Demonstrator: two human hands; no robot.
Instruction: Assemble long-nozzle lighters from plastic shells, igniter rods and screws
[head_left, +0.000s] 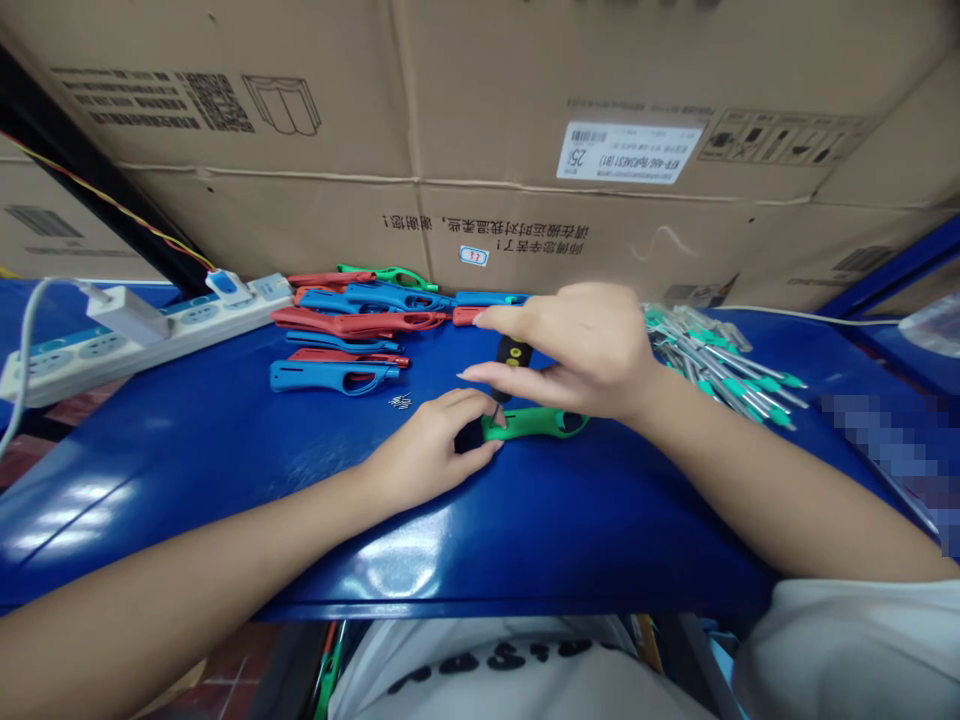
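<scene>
My left hand (431, 440) is closed on a green lighter casing (523, 424) that lies on the table, its thumb and fingers pinching the left end. Upright over that same end stands a screwdriver (514, 352) with a black handle and yellow marks; its thin shaft comes down beside my left fingertips. Around the handle is my right hand (589, 350), thumb passing in front and index finger behind the top. Its other fingers are hidden. A small pile of screws (400, 401) sits left of my left hand.
Red, blue and green lighter casings (335, 377) lie in rows at the back left. A white power strip (191, 318) with plugs is left of them. Metal rods with green ends (724, 362) are heaped at right. A large cardboard box (480, 190) stands behind the blue table (322, 560).
</scene>
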